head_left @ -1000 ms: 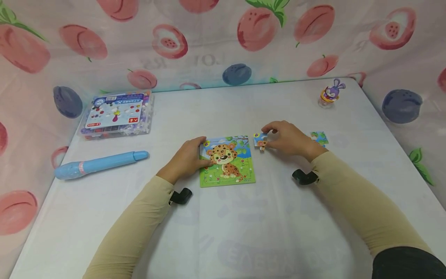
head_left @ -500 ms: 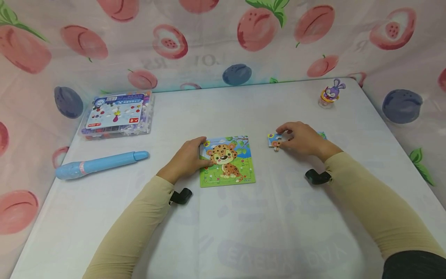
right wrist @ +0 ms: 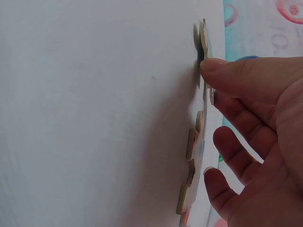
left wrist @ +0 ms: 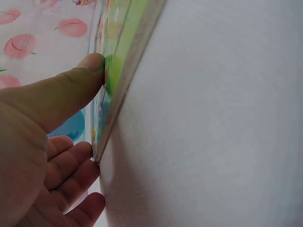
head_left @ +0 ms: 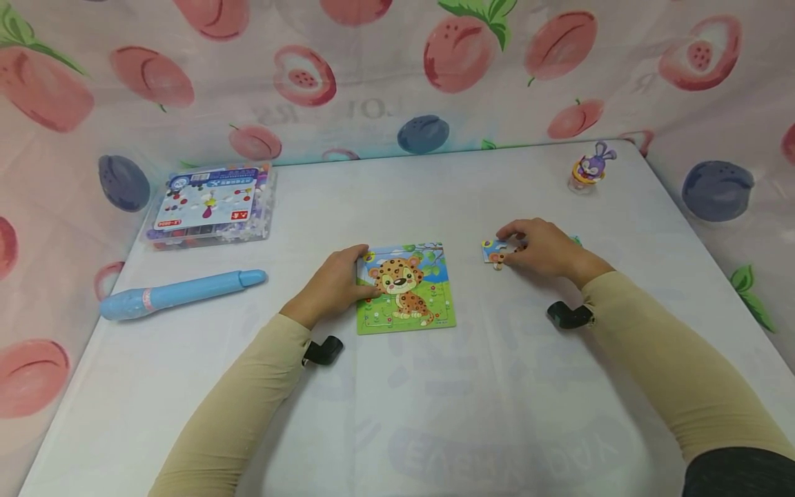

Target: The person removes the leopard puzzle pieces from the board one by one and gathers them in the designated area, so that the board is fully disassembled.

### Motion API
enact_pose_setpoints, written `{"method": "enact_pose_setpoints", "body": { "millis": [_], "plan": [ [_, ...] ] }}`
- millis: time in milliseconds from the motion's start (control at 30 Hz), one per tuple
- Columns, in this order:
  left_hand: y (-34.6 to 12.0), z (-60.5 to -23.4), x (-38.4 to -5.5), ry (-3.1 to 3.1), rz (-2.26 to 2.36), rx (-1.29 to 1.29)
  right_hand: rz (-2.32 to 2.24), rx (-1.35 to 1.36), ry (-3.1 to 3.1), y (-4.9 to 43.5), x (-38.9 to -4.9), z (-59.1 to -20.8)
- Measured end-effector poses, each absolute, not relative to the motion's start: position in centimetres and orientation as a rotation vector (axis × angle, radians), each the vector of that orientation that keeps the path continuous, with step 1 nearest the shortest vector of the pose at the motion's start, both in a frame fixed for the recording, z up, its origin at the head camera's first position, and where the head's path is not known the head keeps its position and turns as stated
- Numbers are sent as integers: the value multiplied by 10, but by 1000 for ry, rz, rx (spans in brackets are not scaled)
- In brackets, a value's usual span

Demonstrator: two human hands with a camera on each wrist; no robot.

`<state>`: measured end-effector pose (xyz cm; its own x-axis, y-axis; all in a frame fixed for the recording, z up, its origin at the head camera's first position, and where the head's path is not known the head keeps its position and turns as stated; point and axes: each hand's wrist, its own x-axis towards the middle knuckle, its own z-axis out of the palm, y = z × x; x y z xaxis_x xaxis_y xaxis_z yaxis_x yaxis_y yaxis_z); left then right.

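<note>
A square jigsaw puzzle [head_left: 406, 297] with a spotted leopard cub lies in its tray on the table. At its left edge, my left hand [head_left: 329, 286] holds the puzzle, thumb on top near the edge and fingers by the upper left corner, as the left wrist view also shows along the puzzle's side [left wrist: 123, 56]. To the right, my right hand [head_left: 540, 248] pinches a loose puzzle piece [head_left: 493, 250] with blue sky and an orange ear between thumb and fingers, low over the table. More loose pieces [right wrist: 194, 146] lie beside that hand, mostly hidden in the head view.
A clear plastic box [head_left: 211, 207] of small parts sits at the back left, a light blue cylindrical tool [head_left: 183, 291] in front of it. A small purple rabbit figure [head_left: 590, 168] stands at the back right. Fruit-print cloth [head_left: 366, 69] hangs behind the table.
My right hand has moved right with the piece, away from the puzzle, mostly in the first half second. My left hand stays on the puzzle.
</note>
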<state>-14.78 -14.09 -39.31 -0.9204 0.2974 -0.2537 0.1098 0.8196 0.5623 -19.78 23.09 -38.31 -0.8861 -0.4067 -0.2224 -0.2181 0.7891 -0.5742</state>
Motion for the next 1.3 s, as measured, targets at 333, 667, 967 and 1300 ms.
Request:
{"method": "enact_pose_setpoints", "body": {
  "millis": [333,667,967,1300],
  "plan": [
    [-141,-392,-147,2676,791,309,-771,-468,2641,232,-199,-384],
    [-141,-392,-147,2676,788,303,-768,-469,2635,234,-199,-385],
    [-141,-394,-148,2679,783,302,-784,-456,2626,234,-198,-384],
    [-139,-392,-147,2669,797,293,-920,-449,2612,222,-190,-370]
  ]
}}
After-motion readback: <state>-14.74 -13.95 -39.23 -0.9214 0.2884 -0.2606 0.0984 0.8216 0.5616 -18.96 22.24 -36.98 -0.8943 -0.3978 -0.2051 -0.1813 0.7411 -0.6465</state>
